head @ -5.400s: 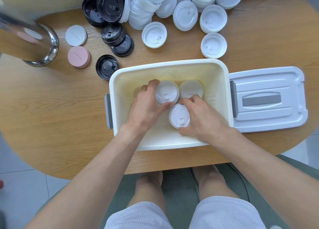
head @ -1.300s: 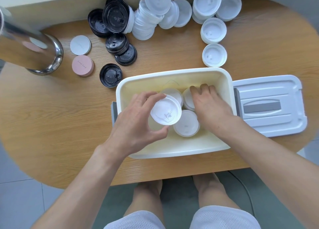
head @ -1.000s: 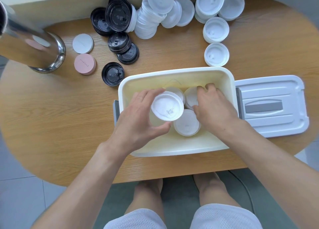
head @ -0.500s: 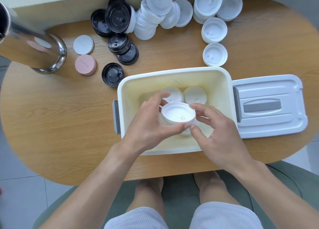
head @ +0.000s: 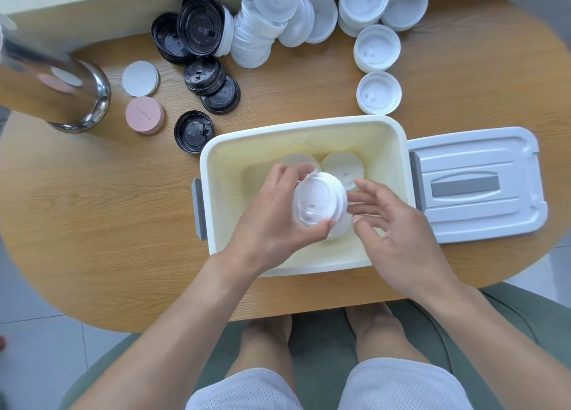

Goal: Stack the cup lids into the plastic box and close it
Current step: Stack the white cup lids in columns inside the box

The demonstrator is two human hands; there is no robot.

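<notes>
My left hand (head: 272, 221) grips a short stack of white cup lids (head: 318, 202) over the open cream plastic box (head: 213, 174). Fingers and thumb curl round the stack's rim. My right hand (head: 392, 227) hovers just right of the stack, fingers spread and relaxed, holding nothing. Two white lids (head: 343, 167) lie flat at the back of the box floor; another white lid shows under the held stack. The box's white cover (head: 475, 184) lies flat on the table right of the box.
Loose white lids (head: 378, 92) and leaning white piles (head: 262, 29) sit behind the box. Black lids (head: 194, 131) lie at back left, beside a pink disc (head: 144, 115) and a white disc (head: 140, 78). A steel cylinder (head: 52, 91) stands far left.
The white stack in my left hand has turned so its top faces up. My right hand has let go of it and drawn slightly away to the right.
</notes>
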